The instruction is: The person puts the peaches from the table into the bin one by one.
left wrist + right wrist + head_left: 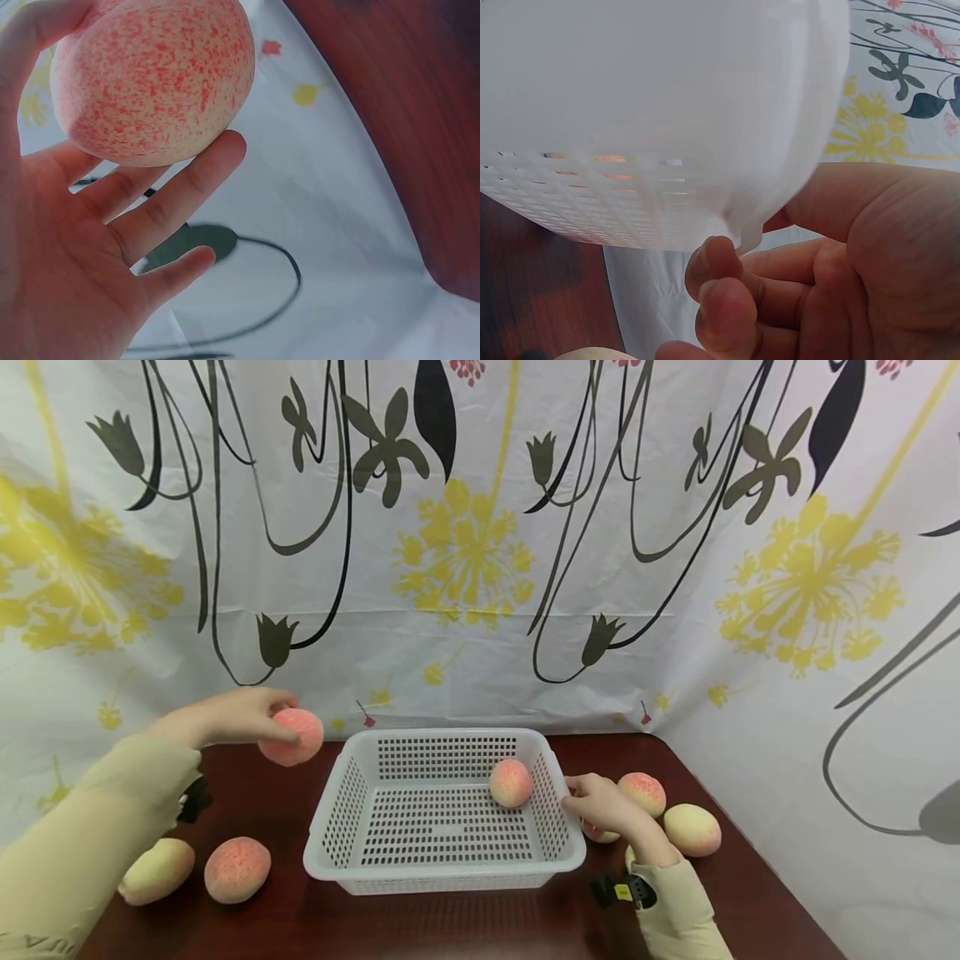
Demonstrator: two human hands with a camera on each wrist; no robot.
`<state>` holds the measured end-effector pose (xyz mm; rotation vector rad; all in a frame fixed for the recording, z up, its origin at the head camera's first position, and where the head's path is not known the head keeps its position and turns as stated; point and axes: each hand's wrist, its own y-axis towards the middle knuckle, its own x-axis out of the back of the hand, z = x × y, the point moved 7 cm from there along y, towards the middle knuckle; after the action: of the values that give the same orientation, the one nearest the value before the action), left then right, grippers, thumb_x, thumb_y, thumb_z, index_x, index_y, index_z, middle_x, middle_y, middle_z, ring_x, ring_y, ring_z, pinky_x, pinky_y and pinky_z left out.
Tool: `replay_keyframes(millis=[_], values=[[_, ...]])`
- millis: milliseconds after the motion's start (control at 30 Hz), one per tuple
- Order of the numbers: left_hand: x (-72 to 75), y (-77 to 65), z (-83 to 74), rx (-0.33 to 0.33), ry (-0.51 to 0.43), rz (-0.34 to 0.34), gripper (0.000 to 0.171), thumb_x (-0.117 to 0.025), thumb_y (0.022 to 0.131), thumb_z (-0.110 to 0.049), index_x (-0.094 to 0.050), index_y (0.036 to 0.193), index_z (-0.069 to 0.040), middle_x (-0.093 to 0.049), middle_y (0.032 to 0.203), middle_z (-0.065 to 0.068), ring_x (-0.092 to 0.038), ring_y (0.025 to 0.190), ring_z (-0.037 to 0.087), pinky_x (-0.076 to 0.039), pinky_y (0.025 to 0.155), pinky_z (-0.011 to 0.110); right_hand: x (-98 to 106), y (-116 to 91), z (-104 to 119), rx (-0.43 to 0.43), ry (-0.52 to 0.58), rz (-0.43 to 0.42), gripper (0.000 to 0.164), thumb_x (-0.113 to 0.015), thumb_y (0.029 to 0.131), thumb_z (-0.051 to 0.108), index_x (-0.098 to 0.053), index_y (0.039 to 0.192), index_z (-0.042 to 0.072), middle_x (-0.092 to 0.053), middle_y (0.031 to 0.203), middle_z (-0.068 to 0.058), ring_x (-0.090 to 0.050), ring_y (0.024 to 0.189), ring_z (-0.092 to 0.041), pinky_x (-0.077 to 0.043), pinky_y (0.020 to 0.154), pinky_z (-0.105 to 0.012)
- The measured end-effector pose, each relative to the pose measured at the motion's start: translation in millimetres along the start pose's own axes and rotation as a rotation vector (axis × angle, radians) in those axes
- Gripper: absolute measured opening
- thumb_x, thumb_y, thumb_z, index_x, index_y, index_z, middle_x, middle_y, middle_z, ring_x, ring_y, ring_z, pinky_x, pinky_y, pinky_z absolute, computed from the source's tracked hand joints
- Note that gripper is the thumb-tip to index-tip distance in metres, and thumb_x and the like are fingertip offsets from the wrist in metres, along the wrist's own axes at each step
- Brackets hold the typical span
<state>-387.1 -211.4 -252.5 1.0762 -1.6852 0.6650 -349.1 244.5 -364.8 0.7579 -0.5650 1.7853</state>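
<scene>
My left hand (243, 717) grips a pink peach (298, 739) in the air, up and to the left of the white basket (450, 878). In the left wrist view the thumb and fingers lie round the speckled peach (157, 79), with the little finger off it. At the basket's right side, my right hand (603, 802) pinches the rim. The right wrist view shows the thumb on one side of the basket's edge (810, 127) and curled fingertips (727, 307) at its lower lip. One peach (511, 782) lies inside the basket, near its right wall.
Left of the basket, a yellowish peach (157, 870) and a pink peach (237, 869) lie on the dark red table (450, 935). Several peaches, including a yellow one (692, 829), lie around my right hand, some partly hidden. A patterned curtain (465, 677) hangs behind the table.
</scene>
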Motion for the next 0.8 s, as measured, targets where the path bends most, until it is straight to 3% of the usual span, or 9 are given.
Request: replay_keyframes(millis=[300, 533, 600, 800], values=[[-19.0, 47.6, -41.1, -0.068, 0.015, 0.032, 0.047, -0.074, 0.078, -0.041, -0.065, 0.11, -0.008, -0.064, 0.094, 0.002, -0.057, 0.082, 0.017, -0.048, 0.071, 0.036, 5, -1, -2, 0.001, -0.012, -0.011, 0.032, -0.055, 0.09, 0.008, -0.062, 0.119, 0.0, -0.055, 0.064, -0.003, -0.043, 0.044, -0.015, -0.036, 0.043, -0.027], [-40.9, 82.0, -75.5, -0.173, -0.064, 0.072, 0.04, -0.073, 0.081, -0.033, -0.066, 0.11, -0.006, -0.064, 0.097, 0.004, -0.057, 0.08, 0.019, -0.048, 0.07, 0.036, 5, -3, -5, -0.017, 0.048, -0.009, 0.037, -0.054, 0.09, 0.008, -0.06, 0.126, -0.001, -0.05, 0.06, -0.006, -0.036, 0.041, -0.012, -0.033, 0.041, -0.025], [-48.6, 89.5, -81.5, -0.192, -0.081, 0.081, 0.041, -0.073, 0.081, -0.031, -0.066, 0.112, -0.005, -0.064, 0.099, 0.005, -0.057, 0.081, 0.019, -0.049, 0.069, 0.036, 4, -2, -6, -0.022, 0.073, 0.005, 0.04, -0.053, 0.09, 0.009, -0.058, 0.129, -0.001, -0.049, 0.06, -0.007, -0.033, 0.041, -0.012, -0.032, 0.04, -0.024], [-70.7, 107.7, -89.9, -0.171, -0.109, 0.095, 0.042, -0.074, 0.079, -0.03, -0.066, 0.113, -0.007, -0.063, 0.102, 0.004, -0.057, 0.082, 0.018, -0.05, 0.069, 0.035, 2, -3, -8, -0.03, 0.068, 0.016, 0.039, -0.053, 0.089, 0.009, -0.06, 0.126, 0.001, -0.047, 0.059, -0.005, -0.031, 0.04, -0.012, -0.03, 0.039, -0.024]])
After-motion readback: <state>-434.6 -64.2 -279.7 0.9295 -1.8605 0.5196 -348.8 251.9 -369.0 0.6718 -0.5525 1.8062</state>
